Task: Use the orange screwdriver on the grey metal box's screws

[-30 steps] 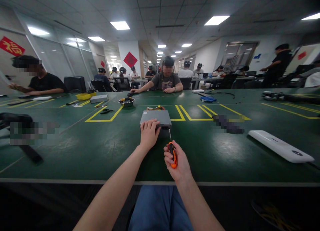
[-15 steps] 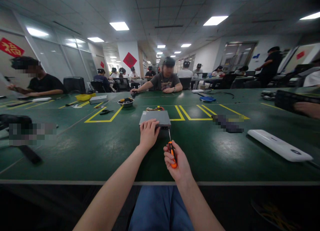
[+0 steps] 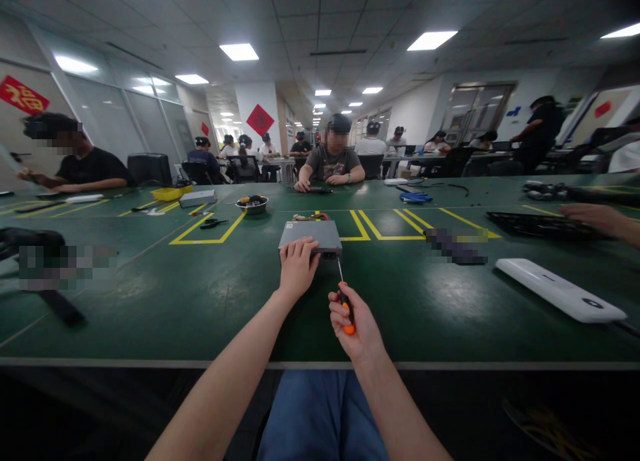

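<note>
A grey metal power supply lies on the green table before me, a bundle of coloured wires at its far side. My left hand grips its near left part, with fingers over the top and thumb at the front edge. In my right hand is an orange-and-black screwdriver, the fingers wrapped round its handle. Its thin shaft points up and away, with the tip at the front right corner of the power supply. Whether the tip sits in a screw is too small to tell.
A metal bowl of tools and black pliers lie to the left. To the right are a white elongated device, a dark pixelated item and a co-worker's hand on a black panel. Another person sits opposite.
The screwdriver handle has turned slightly in my right hand; my left hand and the power supply stay put. Opposite, a co-worker's arm has drawn in; at right the black panel has been lowered.
</note>
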Motion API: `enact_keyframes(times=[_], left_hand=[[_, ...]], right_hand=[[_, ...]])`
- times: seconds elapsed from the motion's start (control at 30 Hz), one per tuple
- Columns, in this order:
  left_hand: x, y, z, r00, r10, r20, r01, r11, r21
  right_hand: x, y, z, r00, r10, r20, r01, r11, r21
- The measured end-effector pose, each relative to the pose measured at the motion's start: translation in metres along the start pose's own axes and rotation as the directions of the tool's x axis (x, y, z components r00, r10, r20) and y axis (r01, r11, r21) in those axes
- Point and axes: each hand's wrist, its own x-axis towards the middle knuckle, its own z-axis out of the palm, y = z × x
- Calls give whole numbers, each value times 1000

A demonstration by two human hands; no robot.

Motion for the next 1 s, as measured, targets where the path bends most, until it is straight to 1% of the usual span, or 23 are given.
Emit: enact_keyframes(times=[0.17, 0.33, 0.53, 0.7, 0.83, 1.0], left_hand=[[0, 0, 1, 1000, -5, -5, 5, 1000, -6], [0, 0, 1, 1000, -4, -11, 4, 1000, -12], [0, 0, 1, 1000, -9, -8, 9, 1000, -4], [0, 0, 0, 1000, -1, -4, 1, 1000, -6], [0, 0, 1, 1000, -6, -8, 6, 1000, -5], [0, 0, 2, 1000, -5, -12, 5, 1000, -8]], right_hand=[[-5, 1, 2, 1000, 8, 17, -8, 1000, 11], [-5, 1, 3, 1000, 4, 29, -3, 1000, -23], [-3, 2, 4, 1000, -24, -11, 23, 1000, -17], [-5, 2, 2, 999, -9, 31, 10, 1000, -26], [-3, 3, 0, 998, -31, 59, 35, 998, -60], [-2, 5, 0, 998, -66, 8, 67, 997, -46]])
